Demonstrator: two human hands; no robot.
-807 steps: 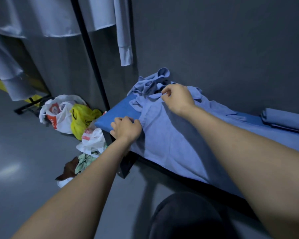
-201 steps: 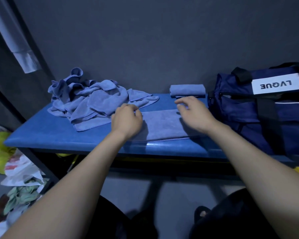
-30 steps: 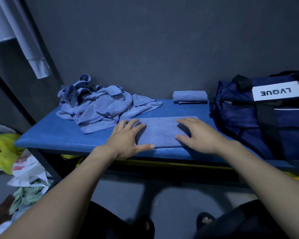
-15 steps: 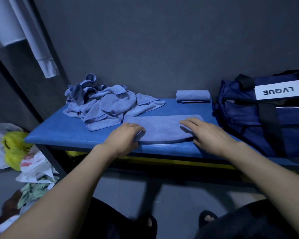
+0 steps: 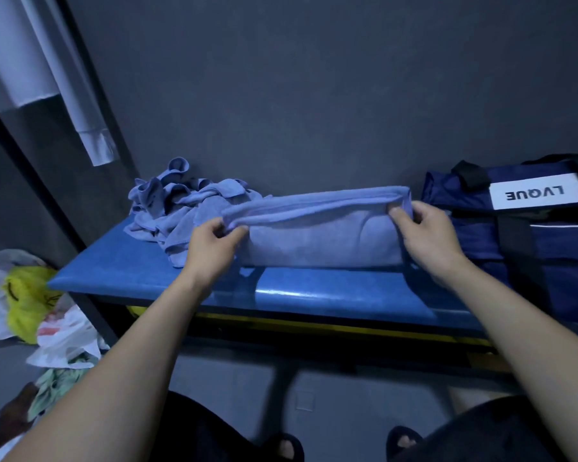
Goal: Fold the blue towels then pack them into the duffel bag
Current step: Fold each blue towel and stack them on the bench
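A partly folded blue towel (image 5: 317, 236) hangs lifted above the blue bench (image 5: 314, 291), its lower edge near the bench top. My left hand (image 5: 211, 248) pinches its upper left corner. My right hand (image 5: 427, 235) pinches its upper right corner. A heap of unfolded blue towels (image 5: 181, 208) lies at the bench's back left. The navy duffel bag (image 5: 531, 235) with a white label stands at the right end of the bench, just beyond my right hand. The lifted towel hides the bench's back middle.
Plastic bags (image 5: 30, 305) and cloth lie on the floor to the left of the bench. A dark pole (image 5: 47, 201) slants past the bench's left end. Pale garments (image 5: 47, 78) hang at top left. A dark wall backs the bench.
Both hands have gone from lying flat on the towel to pinching its near corners and lifting them up and back. The small folded towel by the wall is now hidden behind it.
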